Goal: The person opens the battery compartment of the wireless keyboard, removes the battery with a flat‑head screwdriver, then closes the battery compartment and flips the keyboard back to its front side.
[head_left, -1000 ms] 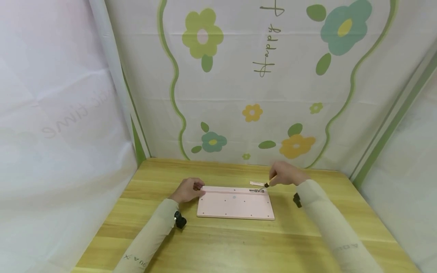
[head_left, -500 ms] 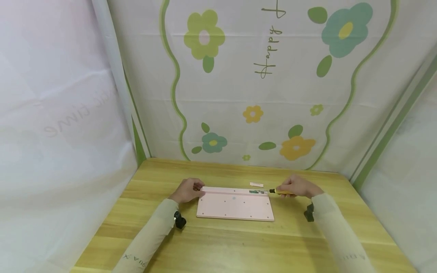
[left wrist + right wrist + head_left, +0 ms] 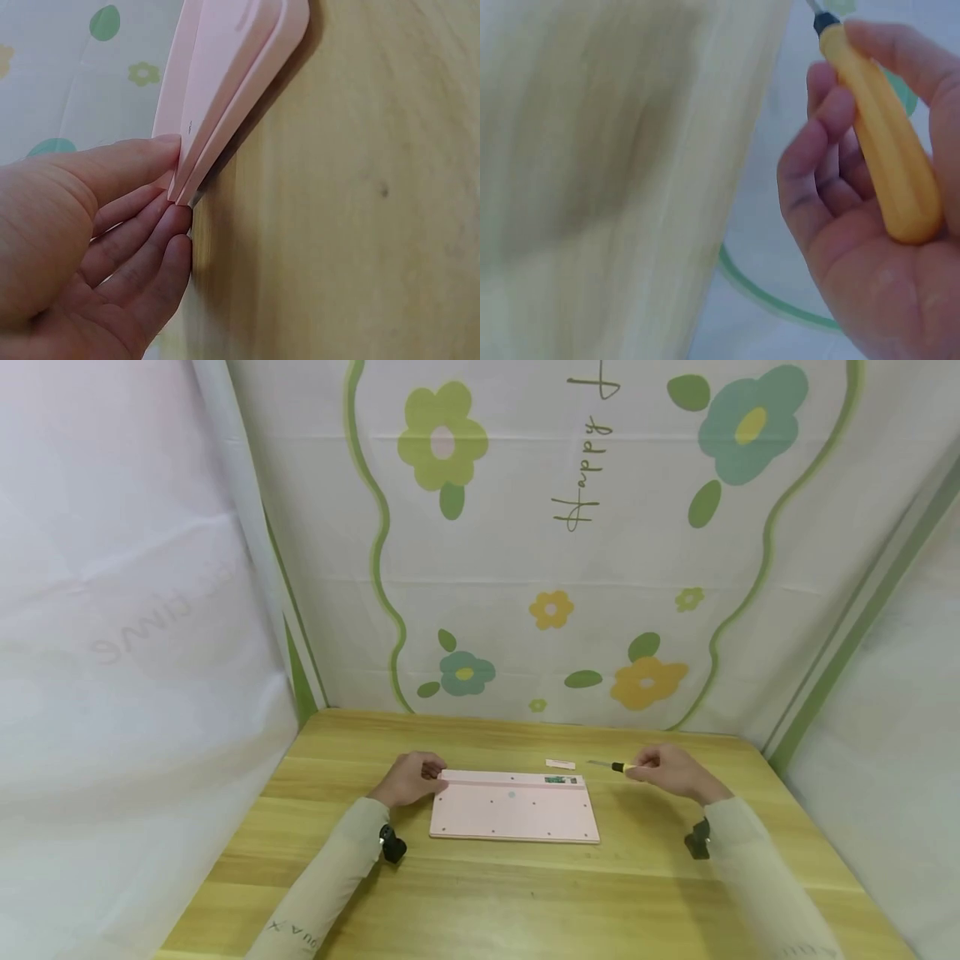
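A pink keyboard (image 3: pixel 514 818) lies face down on the table, small screws dotted over its back. Near its far right corner, an uncovered compartment (image 3: pixel 561 780) shows green and silvery parts. My left hand (image 3: pixel 411 779) grips the keyboard's far left corner; in the left wrist view the thumb (image 3: pixel 142 161) presses the back while the fingers sit at the edge. To the right of the keyboard, my right hand (image 3: pixel 671 770) holds a screwdriver (image 3: pixel 889 142) by its yellow handle. The metal shaft points left, apart from the keyboard.
Just behind the compartment lies a small pale pink cover (image 3: pixel 560 764). The wooden table (image 3: pixel 480 893) ends at a white flowered curtain (image 3: pixel 510 543), with more white cloth on both sides. A small black device is strapped to each wrist.
The screwdriver was angled down into the compartment, then lay flat at its right end; now my right hand has drawn it off to the right. The left hand keeps its grip.
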The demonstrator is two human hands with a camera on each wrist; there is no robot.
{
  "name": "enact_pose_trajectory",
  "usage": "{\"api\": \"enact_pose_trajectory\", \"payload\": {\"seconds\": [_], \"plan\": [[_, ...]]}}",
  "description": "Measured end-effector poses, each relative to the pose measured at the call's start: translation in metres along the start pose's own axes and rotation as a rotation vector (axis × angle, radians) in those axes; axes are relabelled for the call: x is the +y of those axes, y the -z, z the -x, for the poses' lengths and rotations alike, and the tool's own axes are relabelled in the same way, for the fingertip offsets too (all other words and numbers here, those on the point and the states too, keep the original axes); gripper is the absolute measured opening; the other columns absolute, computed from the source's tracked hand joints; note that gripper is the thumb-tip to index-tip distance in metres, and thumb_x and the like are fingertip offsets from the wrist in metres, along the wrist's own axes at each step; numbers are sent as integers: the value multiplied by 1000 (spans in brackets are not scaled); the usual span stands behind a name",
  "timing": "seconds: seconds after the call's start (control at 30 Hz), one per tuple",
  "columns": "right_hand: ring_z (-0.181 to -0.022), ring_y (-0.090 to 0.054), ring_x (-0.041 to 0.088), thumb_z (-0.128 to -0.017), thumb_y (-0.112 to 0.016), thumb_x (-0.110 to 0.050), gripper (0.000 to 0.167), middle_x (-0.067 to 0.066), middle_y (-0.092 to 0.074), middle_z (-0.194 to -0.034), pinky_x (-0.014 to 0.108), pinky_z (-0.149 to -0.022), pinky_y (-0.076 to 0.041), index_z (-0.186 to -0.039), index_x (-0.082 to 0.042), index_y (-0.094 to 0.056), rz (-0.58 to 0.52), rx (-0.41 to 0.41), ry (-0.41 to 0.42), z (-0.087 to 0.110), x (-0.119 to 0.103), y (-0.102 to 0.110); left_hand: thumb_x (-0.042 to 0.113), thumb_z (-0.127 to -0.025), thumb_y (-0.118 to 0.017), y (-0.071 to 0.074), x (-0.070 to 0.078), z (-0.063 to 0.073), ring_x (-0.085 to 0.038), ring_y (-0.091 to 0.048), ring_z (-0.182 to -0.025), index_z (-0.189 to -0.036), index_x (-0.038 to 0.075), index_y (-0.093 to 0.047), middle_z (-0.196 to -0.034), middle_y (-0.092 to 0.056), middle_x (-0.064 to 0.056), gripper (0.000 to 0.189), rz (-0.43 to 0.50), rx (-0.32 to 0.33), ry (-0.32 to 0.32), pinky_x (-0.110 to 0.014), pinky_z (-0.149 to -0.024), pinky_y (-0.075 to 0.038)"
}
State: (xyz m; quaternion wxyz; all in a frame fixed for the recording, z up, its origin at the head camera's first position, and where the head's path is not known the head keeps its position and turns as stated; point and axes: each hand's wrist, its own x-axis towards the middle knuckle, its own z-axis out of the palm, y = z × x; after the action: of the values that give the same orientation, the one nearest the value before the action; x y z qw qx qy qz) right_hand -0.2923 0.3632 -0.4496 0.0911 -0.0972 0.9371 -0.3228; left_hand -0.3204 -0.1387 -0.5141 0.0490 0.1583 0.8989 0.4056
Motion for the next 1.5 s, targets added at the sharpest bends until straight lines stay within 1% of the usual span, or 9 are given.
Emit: {"api": "enact_pose_trajectory", "payload": {"seconds": [0.07, 0.3, 0.5, 0.6, 0.7, 0.93, 1.23, 1.4, 1.5], "plan": [[-86, -55, 17, -101, -72, -35, 29, 8, -68, -100, 31, -72, -48, -101, -5, -72, 19, 43, -7, 4, 2, -1, 12, -93, -82, 1, 0, 0, -18, -69, -101, -120, 4, -75, -109, -75, -6, 29, 2, 0, 0, -42, -95, -60], [-90, -62, 20, -97, -74, -33, 29, 11, -72, -101, 31, -74, -51, -99, -5, -72, 60, 170, -56, 15, 17, -12, 12, -93, -82, 2, -1, 0, -17, -69, -100, -120, 4, -75, -109, -75, -6, 29, 5, -6, -4, -42, -95, -60], [-89, -67, 20, -95, -76, -33, 27, 10, -76, -97, 31, -74, -52, -97, -6, -74, 117, 221, -88, 16, 31, -23, 12, -94, -81, 1, -2, 0, -18, -69, -100, -119, 4, -75, -110, -75, -6, 27, 2, -8, -9, -41, -94, -60], [-83, -65, 18, -94, -77, -31, 25, 8, -75, -92, 31, -70, -52, -92, -7, -73, 143, 219, -68, 14, 36, -26, 12, -93, -82, 1, -1, 1, -17, -69, -100, -118, 4, -75, -109, -75, -6, 27, -2, -1, -8, -41, -94, -60], [-81, -64, 16, -92, -79, -30, 23, 5, -74, -89, 32, -70, -53, -89, -8, -73, 174, 211, -41, 14, 39, -29, 12, -93, -82, 1, 0, 0, -17, -69, -100, -118, 4, -75, -109, -76, -6, 27, -3, 4, -1, -41, -94, -60], [-83, -66, 19, -94, -78, -25, 21, 6, -73, -89, 39, -73, -57, -90, -6, -72, 203, 164, 4, 14, 43, -35, 12, -93, -82, 0, 0, -1, -17, -69, -99, -117, 5, -76, -107, -75, -5, 26, -9, 1, 4, -41, -93, -60], [-76, -62, 17, -96, -75, -23, 19, 6, -72, -89, 35, -70, -55, -93, -4, -72, 170, 123, -22, 18, 38, -39, 13, -93, -82, -2, -2, 0, -18, -69, -101, -118, 5, -76, -109, -75, -6, 27, 3, 2, 0, -42, -95, -60], [-78, -63, 16, -97, -76, -25, 20, 5, -73, -90, 35, -72, -55, -94, -5, -74, 194, 123, -13, 18, 36, -38, 12, -93, -82, -1, -2, 1, -18, -69, -100, -119, 5, -75, -110, -75, -6, 27, -8, 2, -5, -40, -93, -60], [-82, -67, 20, -97, -76, -26, 23, 8, -75, -93, 39, -74, -58, -96, -3, -75, 216, 113, 5, 19, 33, -34, 12, -94, -81, -1, -1, 1, -19, -69, -100, -120, 3, -75, -110, -75, -7, 28, -4, -1, -4, -42, -94, -60]]}}
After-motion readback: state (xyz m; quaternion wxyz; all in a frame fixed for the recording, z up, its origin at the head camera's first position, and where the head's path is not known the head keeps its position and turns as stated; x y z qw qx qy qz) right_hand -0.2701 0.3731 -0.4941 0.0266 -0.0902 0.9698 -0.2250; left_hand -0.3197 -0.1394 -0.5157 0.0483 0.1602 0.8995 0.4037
